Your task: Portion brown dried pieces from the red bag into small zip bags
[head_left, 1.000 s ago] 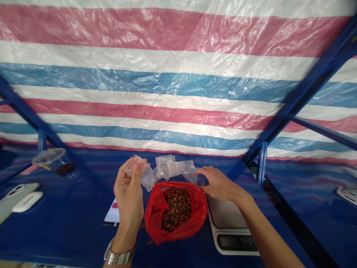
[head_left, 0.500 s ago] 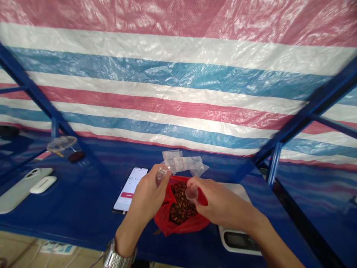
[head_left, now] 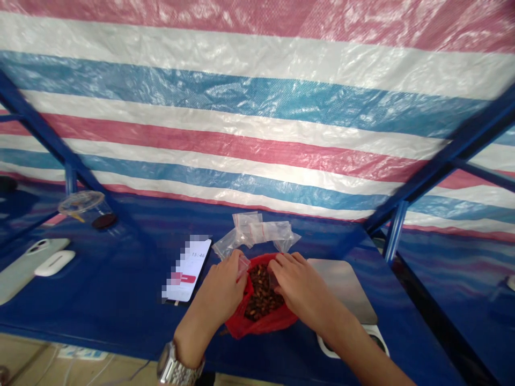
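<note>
My left hand [head_left: 221,287] rests at the near left edge of a red plastic bag [head_left: 240,321], with its fingers shut on a small clear plastic bag [head_left: 242,265]. The red bag lies open and holds a mass of brown beans [head_left: 261,295]. My right hand [head_left: 300,281] reaches over the mouth of the bag, its fingers around a small clear cup [head_left: 273,279] that is mostly hidden among them. Just beyond the hands lie several small clear zip bags [head_left: 257,230].
A phone [head_left: 187,271] lies left of the red bag, and a digital scale [head_left: 341,284] stands right of it. Further left are another phone [head_left: 42,257], a white case [head_left: 54,262] and a clear cup [head_left: 82,202]. Blue shelf posts and a striped tarp stand behind.
Both hands have moved down and closer together over the red bag. The small cup has gone lower, toward the beans. The view has tilted slightly, showing more of the scale's top.
</note>
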Demonstrator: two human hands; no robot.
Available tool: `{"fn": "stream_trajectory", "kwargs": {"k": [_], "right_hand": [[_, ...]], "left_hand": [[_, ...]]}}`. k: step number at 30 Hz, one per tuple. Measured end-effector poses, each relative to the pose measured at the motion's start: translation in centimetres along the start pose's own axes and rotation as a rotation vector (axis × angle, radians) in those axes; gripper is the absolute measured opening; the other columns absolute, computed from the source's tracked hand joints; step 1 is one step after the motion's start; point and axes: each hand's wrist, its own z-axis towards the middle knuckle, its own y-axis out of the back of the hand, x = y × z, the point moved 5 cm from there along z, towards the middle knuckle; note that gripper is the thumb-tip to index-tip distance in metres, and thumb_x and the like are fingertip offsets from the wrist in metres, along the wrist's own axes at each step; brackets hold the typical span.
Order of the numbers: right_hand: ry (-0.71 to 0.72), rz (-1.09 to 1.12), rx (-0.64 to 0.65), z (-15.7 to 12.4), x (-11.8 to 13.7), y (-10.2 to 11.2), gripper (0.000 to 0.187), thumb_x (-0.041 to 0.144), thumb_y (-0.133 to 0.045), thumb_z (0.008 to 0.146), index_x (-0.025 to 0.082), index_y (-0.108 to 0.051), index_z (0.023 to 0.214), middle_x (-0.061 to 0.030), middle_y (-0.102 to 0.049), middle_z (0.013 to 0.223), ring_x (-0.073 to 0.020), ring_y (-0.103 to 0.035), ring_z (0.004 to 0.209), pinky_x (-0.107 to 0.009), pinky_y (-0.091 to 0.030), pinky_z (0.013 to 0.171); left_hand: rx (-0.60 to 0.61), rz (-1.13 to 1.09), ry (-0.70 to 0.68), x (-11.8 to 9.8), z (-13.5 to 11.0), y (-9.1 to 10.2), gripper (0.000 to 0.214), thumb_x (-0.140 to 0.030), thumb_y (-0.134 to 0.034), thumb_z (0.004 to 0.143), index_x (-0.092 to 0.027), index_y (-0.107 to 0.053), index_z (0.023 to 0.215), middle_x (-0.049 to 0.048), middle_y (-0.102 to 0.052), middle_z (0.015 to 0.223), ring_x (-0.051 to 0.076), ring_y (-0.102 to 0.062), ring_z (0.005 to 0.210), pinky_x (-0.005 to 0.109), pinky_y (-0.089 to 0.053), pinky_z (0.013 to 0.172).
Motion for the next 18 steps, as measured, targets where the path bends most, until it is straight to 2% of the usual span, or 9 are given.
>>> {"fn": "stream_trajectory", "kwargs": {"k": [2,5,8,11,15,18], "right_hand": [[-0.001,-0.012,0.015,0.0,0.0,0.0,0.025,0.004,-0.059,0.089,0.009,-0.071,0.110,-0.0169,-0.072,0.116,-0.0328,-0.067,0.112,-0.046,-0.047,0.095],[-0.009,0.005,0.013,0.1,-0.2,-0.5,0.024,0.006,-0.061,0.088,0.010,-0.073,0.108,-0.0168,-0.073,0.115,-0.0335,-0.066,0.112,-0.047,-0.046,0.096],[0.008,0.100,-0.077,0.7,-0.4,-1.1,0.025,0.010,-0.063,0.088,0.014,-0.073,0.111,-0.0132,-0.073,0.115,-0.0313,-0.064,0.115,-0.044,-0.044,0.099],[-0.007,0.215,-0.171,1.2,-0.7,-1.6,0.024,0.014,-0.061,0.092,0.019,-0.072,0.113,-0.0085,-0.074,0.115,-0.0275,-0.063,0.115,-0.041,-0.042,0.101],[-0.017,0.290,-0.200,1.4,-0.5,-1.9,0.027,0.012,-0.059,0.091,0.021,-0.071,0.112,-0.0056,-0.074,0.115,-0.0251,-0.062,0.115,-0.039,-0.041,0.101],[0.026,0.211,-0.185,1.4,0.3,-2.0,0.031,0.007,-0.057,0.086,0.018,-0.071,0.112,-0.0090,-0.073,0.118,-0.0276,-0.059,0.118,-0.042,-0.037,0.106]], "left_hand": [[0.077,0.027,0.021,-0.4,0.2,0.0,0.028,-0.016,-0.051,0.088,-0.022,-0.063,0.112,0.0121,-0.077,0.099,0.030,-0.075,0.098,0.037,-0.052,0.086],[0.111,-0.036,0.029,-1.2,0.4,0.2,0.037,-0.009,-0.048,0.083,-0.021,-0.061,0.116,0.0127,-0.076,0.109,0.029,-0.073,0.104,0.039,-0.051,0.092],[0.150,-0.143,0.022,-1.8,0.4,0.1,0.046,-0.005,-0.046,0.078,-0.021,-0.060,0.119,0.0118,-0.074,0.117,0.026,-0.072,0.108,0.039,-0.052,0.095],[0.177,-0.258,0.015,-2.4,0.5,0.0,0.049,-0.003,-0.044,0.076,-0.021,-0.061,0.118,0.0099,-0.075,0.116,0.025,-0.072,0.104,0.039,-0.053,0.095],[0.113,-0.379,0.043,-2.3,1.0,0.4,0.048,-0.006,-0.048,0.074,-0.020,-0.064,0.118,0.0086,-0.076,0.111,0.025,-0.073,0.102,0.041,-0.054,0.097],[0.039,-0.437,0.098,-1.4,1.4,0.7,0.045,-0.010,-0.052,0.074,-0.019,-0.064,0.117,0.0076,-0.076,0.107,0.025,-0.073,0.097,0.042,-0.056,0.095]]}}
